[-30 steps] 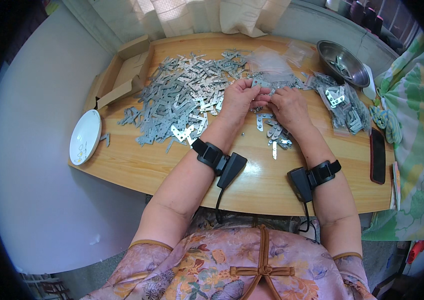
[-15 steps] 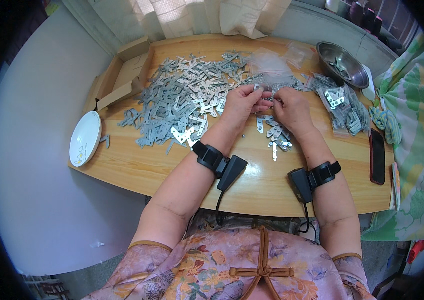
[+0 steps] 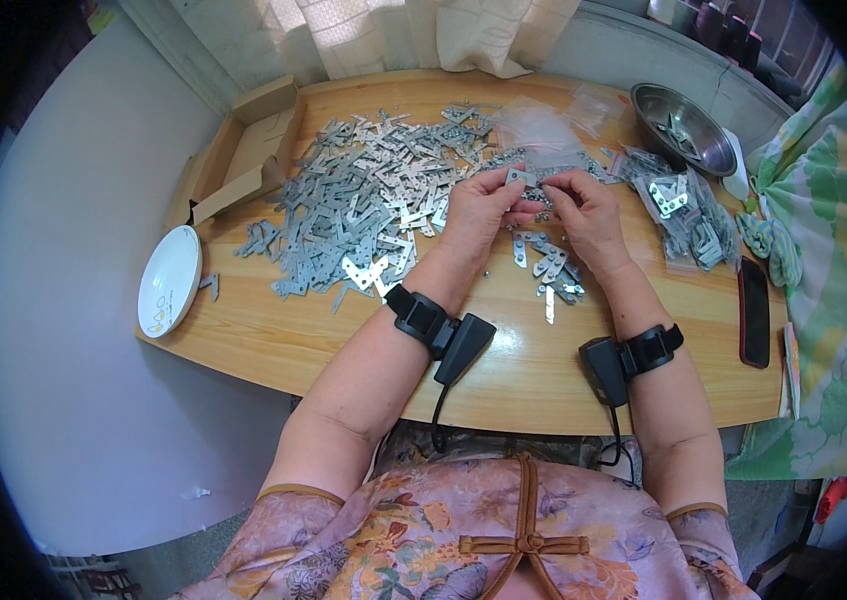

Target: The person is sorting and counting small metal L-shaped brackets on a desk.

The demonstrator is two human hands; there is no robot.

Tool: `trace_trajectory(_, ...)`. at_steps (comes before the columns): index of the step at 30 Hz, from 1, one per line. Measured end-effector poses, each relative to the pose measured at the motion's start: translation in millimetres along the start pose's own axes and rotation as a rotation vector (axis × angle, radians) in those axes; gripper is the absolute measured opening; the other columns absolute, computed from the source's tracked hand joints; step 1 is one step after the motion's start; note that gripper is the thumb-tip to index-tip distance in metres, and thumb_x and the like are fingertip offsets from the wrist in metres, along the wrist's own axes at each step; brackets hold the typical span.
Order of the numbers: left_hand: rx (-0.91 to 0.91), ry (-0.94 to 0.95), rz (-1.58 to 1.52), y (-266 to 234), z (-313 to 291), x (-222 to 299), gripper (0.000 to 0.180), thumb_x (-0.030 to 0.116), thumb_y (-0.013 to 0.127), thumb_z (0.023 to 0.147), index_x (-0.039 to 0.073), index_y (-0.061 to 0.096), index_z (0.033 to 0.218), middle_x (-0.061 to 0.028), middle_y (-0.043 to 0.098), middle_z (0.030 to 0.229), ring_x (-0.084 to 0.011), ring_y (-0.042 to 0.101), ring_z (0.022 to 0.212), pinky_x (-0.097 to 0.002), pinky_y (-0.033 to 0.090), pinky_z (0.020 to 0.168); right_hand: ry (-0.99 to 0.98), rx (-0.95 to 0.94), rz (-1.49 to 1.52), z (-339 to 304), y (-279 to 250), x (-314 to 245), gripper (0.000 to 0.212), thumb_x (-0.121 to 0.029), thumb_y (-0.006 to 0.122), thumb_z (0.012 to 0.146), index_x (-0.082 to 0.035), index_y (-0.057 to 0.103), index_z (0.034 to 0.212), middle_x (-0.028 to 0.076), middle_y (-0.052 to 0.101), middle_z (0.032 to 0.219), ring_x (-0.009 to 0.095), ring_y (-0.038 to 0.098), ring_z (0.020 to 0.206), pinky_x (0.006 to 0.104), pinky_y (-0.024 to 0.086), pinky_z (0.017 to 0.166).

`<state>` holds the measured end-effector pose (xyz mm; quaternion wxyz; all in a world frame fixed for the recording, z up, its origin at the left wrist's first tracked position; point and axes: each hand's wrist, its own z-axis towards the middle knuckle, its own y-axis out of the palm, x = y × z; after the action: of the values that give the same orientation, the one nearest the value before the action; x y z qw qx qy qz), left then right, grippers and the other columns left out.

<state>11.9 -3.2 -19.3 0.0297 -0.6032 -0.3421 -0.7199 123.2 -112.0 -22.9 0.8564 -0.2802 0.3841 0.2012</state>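
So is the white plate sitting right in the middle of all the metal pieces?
No, the white plate sits at the table's left edge, apart from the big pile of metal pieces.

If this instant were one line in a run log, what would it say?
left hand: pinching small metal plate | right hand: fingertips at same plate | table: big plate heap, small plate pile below hands
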Motion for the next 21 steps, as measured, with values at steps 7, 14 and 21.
trace_trajectory(7,0.004,-0.010,-0.004,-1.7,-0.4,0.0,0.031,0.009,0.054,0.084,-0.001,0.049,0.113,-0.0101,0.061,0.090,-0.0173,0.063,0.073,-0.0208,0.052,0.059,0.116,-0.023,0.153,-1.4,0.7,-5.6,0.007,-0.005,0.062,0.075,0.000,0.058,0.078,0.003,0.058,0.069,0.008,0.052,0.062,0.0210,0.042,0.056)
trace_trajectory(14,0.008,-0.011,-0.006,0.2,-1.8,1.6,0.031,0.010,0.055,0.083,-0.001,0.050,0.112,-0.0105,0.061,0.089,-0.0170,0.063,0.072,-0.0208,0.051,0.058,0.244,-0.015,0.311,-1.9,1.8,-0.2,0.008,-0.005,0.063,0.075,-0.001,0.059,0.081,0.000,0.057,0.069,0.006,0.050,0.061,0.0193,0.041,0.054)
trace_trajectory(21,0.011,-0.004,0.013,-0.5,-1.4,-0.5,0.028,0.009,0.055,0.083,-0.002,0.052,0.108,-0.0104,0.061,0.088,-0.0169,0.063,0.070,-0.0212,0.051,0.056,0.221,-0.019,0.142,-3.7,-1.3,-4.8,0.008,-0.006,0.064,0.074,0.000,0.062,0.080,0.002,0.061,0.069,0.007,0.054,0.062,0.0195,0.043,0.055)
